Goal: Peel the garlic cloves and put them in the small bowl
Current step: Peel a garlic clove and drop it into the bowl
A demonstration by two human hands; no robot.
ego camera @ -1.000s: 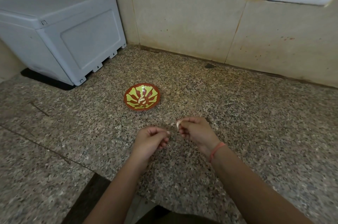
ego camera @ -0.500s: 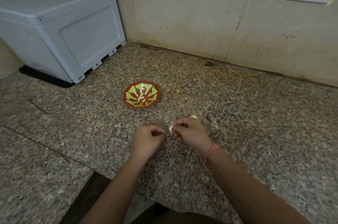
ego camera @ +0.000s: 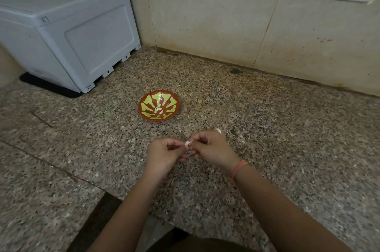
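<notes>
Garlic clove (ego camera: 187,143): a small pale bit held up over the counter (ego camera: 267,149), pinched between both hands. It is near the small bowl but not in it.
Small bowl (ego camera: 159,106): red-brown with yellow-green leaf shapes. It sits on the counter, a little way past the hands. A pale peeled piece (ego camera: 159,110) lies in its middle.
Left hand (ego camera: 164,155): fingers curled in tight. Thumb and first finger are closed on the left side of the clove.
Right hand (ego camera: 211,151): fingers also curled in. Its fingertips (ego camera: 194,144) nip the right side of the clove. A pink band (ego camera: 239,170) is on this wrist.
Step now: this looks like the peeling step. The skin is likely being picked off.
Next move: I think the skin must come fully off. Then one hand can carry the clove forward and drop it in the bowl.
Which way it points: too small and too hidden to tell for sure. Its long side seems to run up and down between the fingertips.
Another pale bit (ego camera: 218,130): it peeks out just behind the right hand. I cannot tell if it is a clove or loose skin.
</notes>
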